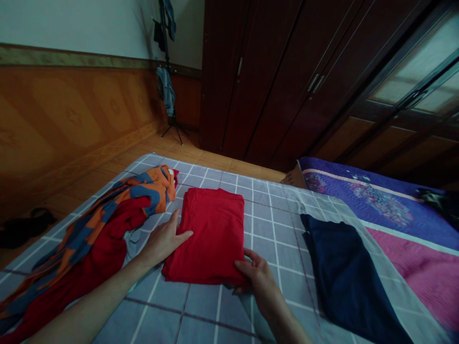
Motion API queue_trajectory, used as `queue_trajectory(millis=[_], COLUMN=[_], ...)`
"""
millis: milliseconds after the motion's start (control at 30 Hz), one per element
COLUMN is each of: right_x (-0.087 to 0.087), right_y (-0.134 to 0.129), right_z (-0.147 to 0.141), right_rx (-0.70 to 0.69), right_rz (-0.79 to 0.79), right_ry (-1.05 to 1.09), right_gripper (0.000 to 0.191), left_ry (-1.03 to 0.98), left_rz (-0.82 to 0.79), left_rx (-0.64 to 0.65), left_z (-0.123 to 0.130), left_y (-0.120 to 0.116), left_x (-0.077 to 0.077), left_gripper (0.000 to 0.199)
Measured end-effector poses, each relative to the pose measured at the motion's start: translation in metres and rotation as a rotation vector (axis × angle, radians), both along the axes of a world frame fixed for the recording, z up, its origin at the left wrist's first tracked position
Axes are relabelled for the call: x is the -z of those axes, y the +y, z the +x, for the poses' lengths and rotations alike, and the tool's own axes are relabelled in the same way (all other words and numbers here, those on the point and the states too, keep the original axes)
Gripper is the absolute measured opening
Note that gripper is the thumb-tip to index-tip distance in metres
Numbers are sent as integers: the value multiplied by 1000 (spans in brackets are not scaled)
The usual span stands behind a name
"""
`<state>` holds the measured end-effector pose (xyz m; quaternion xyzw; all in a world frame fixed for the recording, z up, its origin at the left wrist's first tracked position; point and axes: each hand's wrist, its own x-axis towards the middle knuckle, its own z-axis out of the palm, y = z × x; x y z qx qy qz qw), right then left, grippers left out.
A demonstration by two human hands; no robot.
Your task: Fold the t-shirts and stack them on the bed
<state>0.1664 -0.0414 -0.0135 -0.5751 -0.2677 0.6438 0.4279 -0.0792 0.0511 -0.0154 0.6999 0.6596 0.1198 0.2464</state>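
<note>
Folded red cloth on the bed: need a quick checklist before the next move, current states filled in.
1. Folded red cloth lies flat in a rough rectangle: ok.
2. Left hand at its left edge, thumb on top: ok.
3. Right hand at its near right corner, thumb on top: ok.
4. Right fingers' hold under that corner: cannot tell, partly hidden.
5. Apart from the folded navy-blue cloth on the right: ok, grey-blue gridded sheet shows between.
6. Crumpled orange-and-blue patterned garment on the left folded: not ok, it lies bunched.
</note>
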Motion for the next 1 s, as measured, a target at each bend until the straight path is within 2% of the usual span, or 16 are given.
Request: queue_trajectory(millis=[167, 233, 300, 367, 433, 533, 600, 667, 733, 867, 933, 1000], right_x=[-9, -9, -10, -17, -29, -53, -71, -89, -105, -124, -129, -134], right_y=[6, 8, 8, 4, -4, -23, -39, -58, -80, -118, -125, -121], right_z=[-1, -3, -4, -3, 4, 21, 35, 49, 64, 97, 117, 140], right_rx=[-93, -86, -26, 53, 117, 207, 276, 340, 396, 495, 525, 545], right_rz=[-12, 20, 58, 85, 92, 122, 161, 184, 198, 239, 274, 326], right_ry=[68, 114, 172, 205, 206, 209, 202, 177, 137, -11, -120, -209], right_gripper=[42, 34, 26, 21, 20, 20, 19, 23, 31, 40, 37, 27], left_ry=[-149, -318, -592, -906, -1146, -1294, -1327, -1328, -1306, -1305, -1357, -1415], left_rz=[-28, -61, -136, -281, -497, -816, -934, -967, -953, -995, -1036, -1036], left_rx=[-18, -75, -149, -215, -295, -478, -517, -446, -320, -72, 14, 76], left_z=[-4, -4, -1, 7, 18, 37, 50, 63, 78, 116, 142, 173], left_y=[2, 2, -1, -9, -20, -39, -49, -57, -63, -69, -67, -59], left_x=[6, 7, 2, -9, -23, -41, -50, -59, -70, -94, -102, -108], left_gripper=[74, 76, 78, 71, 56, 36, 34, 41, 49, 59, 58, 51])
